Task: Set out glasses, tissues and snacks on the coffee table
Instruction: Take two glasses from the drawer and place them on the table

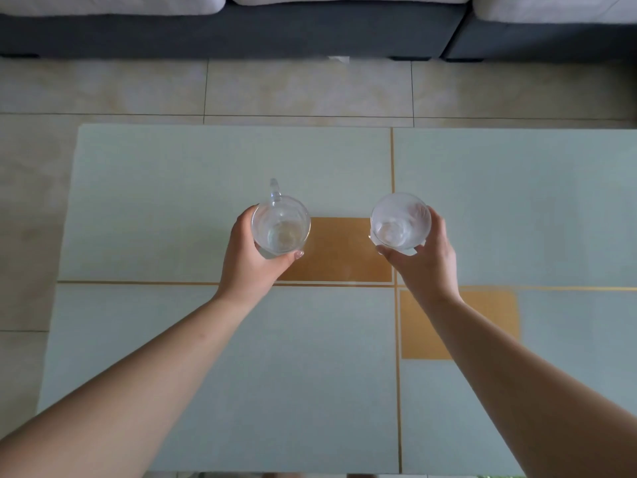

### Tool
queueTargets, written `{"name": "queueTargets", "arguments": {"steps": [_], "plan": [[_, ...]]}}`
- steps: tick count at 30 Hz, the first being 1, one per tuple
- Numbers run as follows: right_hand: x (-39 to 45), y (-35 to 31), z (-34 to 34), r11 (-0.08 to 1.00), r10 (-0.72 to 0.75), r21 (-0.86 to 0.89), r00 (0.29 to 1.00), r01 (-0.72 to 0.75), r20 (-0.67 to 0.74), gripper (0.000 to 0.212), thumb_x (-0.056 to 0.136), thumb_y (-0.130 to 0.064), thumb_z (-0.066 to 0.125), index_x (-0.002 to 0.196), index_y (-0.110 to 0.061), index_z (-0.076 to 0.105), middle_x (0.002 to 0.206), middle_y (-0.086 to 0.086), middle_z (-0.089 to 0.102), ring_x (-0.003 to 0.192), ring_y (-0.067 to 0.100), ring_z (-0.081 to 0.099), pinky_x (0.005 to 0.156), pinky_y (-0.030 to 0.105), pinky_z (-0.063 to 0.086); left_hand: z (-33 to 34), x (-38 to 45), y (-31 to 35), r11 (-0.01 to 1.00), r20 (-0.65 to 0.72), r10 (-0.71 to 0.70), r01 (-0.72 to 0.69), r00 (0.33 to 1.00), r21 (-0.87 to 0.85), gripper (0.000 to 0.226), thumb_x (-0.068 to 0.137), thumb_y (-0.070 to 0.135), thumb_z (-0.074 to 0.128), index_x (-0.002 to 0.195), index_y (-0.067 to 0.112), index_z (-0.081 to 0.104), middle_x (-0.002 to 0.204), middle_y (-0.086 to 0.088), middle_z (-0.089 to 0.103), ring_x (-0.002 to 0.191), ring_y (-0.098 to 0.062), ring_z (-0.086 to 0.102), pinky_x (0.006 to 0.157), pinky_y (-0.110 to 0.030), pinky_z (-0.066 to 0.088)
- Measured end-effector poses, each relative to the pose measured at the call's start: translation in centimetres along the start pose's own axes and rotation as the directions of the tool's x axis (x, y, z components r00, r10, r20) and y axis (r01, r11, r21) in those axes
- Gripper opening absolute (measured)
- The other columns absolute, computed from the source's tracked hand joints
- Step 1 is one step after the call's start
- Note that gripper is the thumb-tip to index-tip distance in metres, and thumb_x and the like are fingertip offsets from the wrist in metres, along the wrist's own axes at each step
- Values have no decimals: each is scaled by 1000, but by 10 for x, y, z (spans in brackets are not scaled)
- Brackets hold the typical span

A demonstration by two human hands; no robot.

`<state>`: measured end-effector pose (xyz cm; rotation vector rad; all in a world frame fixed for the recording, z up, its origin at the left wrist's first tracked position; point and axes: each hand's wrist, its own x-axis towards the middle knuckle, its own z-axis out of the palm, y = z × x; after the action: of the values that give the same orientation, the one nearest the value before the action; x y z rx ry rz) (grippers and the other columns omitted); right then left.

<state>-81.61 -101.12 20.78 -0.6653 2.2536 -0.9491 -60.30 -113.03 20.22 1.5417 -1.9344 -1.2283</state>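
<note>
Two glasses are gripped, a mug [281, 225] by the left hand [253, 262], a tumbler [401, 221] by the right hand [425, 265]; neither is judged set down, and tissues and snacks are unseen.

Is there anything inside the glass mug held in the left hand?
The mug looks empty; its clear bottom shows through. The left hand covers its near side.

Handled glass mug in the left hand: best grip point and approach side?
Take the glass mug by its handle, coming from the sofa side: the handle points away from the person and is free. The left hand wraps the near wall, so the body is taken.
</note>
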Motion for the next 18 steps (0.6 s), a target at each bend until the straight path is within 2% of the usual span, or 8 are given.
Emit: {"name": "queueTargets", "arguments": {"steps": [8, 12, 16, 18], "plan": [[6, 11, 2, 1000, -10, -9, 999, 10, 33, 79, 66, -26, 84, 131, -27, 40, 111, -19, 50, 96, 10, 54, 81, 22, 43, 7, 5, -8, 1000, -30, -13, 13, 999, -6, 81, 62, 19, 87, 130, 14, 43, 124, 10, 48, 113, -3, 44, 89, 2, 29], [8, 15, 3, 1000, -11, -3, 1000, 11, 22, 80, 66, -23, 83, 132, -25, 39, 112, -18, 48, 98, 12, 54, 82, 24, 43, 11, 5, -12, 999, -41, -36, 35, 999, -27, 82, 62, 21, 87, 131, 15, 42, 127, 8, 49, 116, -5, 45, 96, -13, 34], [6, 17, 5, 1000, -5, 18, 1000, 4, 22, 87, 67, -24, 83, 138, -25, 33, 123, -13, 49, 104, 10, 50, 89, 26, 44, 14, 1, -15, 997, -50, -56, 53, 997, -59, 84, 63, 20, 87, 133, 15, 40, 127, 10, 47, 117, -3, 44, 97, -10, 34], [5, 17, 3, 1000, 0, 10, 999, 0, 33, 93, 68, -26, 83, 143, -25, 27, 132, -6, 49, 106, 15, 53, 87, 26, 43, 17, -1, -14, 993, -64, -76, 70, 995, -91, 84, 63, 19, 86, 133, 17, 39, 127, 12, 46, 118, -3, 44, 103, -19, 37]]}}
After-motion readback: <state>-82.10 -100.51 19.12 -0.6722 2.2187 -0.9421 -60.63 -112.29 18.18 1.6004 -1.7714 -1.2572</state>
